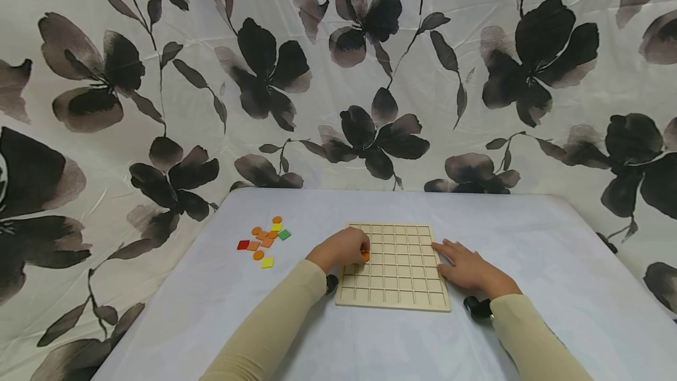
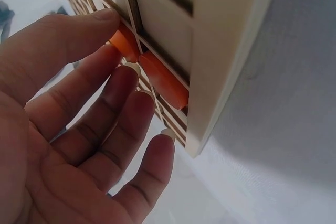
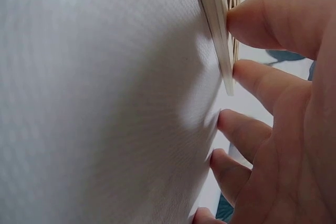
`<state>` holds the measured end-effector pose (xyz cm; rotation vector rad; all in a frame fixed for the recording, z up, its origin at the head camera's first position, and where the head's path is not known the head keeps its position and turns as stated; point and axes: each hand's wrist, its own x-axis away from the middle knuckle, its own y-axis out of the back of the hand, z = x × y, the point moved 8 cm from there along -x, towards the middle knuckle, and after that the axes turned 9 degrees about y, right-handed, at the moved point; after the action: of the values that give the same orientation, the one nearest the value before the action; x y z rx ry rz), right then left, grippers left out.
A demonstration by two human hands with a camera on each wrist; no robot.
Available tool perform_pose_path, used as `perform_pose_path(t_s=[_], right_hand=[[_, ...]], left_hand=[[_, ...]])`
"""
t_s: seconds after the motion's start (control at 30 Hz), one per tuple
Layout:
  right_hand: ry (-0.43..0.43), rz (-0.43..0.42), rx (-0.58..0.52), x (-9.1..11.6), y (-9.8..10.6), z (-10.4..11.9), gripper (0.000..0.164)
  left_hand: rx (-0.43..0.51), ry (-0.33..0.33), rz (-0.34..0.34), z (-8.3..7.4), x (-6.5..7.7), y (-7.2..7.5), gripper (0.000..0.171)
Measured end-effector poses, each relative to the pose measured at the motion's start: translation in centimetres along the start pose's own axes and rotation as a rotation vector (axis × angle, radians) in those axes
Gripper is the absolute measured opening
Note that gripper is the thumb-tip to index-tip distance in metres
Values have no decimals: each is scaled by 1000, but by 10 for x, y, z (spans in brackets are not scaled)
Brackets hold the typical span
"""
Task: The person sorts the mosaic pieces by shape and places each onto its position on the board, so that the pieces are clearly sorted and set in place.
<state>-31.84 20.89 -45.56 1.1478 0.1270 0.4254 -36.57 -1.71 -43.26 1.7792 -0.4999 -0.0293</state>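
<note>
White-covered table (image 1: 391, 343), dark-flowered cloth (image 1: 338, 81) behind

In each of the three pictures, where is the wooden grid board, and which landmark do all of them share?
Head: the wooden grid board lies below and slightly right of centre.
Left wrist: it slants across the upper middle, its rim right of centre.
Right wrist: a narrow, nearly edge-on strip at the top, right of centre.
Shared landmark: the white tabletop.
</note>
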Motion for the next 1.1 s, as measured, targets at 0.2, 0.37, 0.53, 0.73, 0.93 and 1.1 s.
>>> perform_pose_path(t_s=[0.2,0.37,0.53,0.73,0.93,1.1], right_hand=[[-5,2,-3,-1,-2,-2,57],[-4,1,0,-1,-1,-2,57],[0,-1,2,-1,0,-1,58],[-6,6,3,-1,0,-1,59],[-13,6,4,-1,-1,-2,59],[-15,1,2,-1,-2,-2,58]], left_hand=[[-13,1,-7,2,0,0,18],[-29,-10,-23,5,1,2,22],[-33,-13,-29,10,7,7,25],[-37,5,-41,20,12,12,22],[7,67,-29,36,20,15,21],[25,113,-42,52,27,18,22]])
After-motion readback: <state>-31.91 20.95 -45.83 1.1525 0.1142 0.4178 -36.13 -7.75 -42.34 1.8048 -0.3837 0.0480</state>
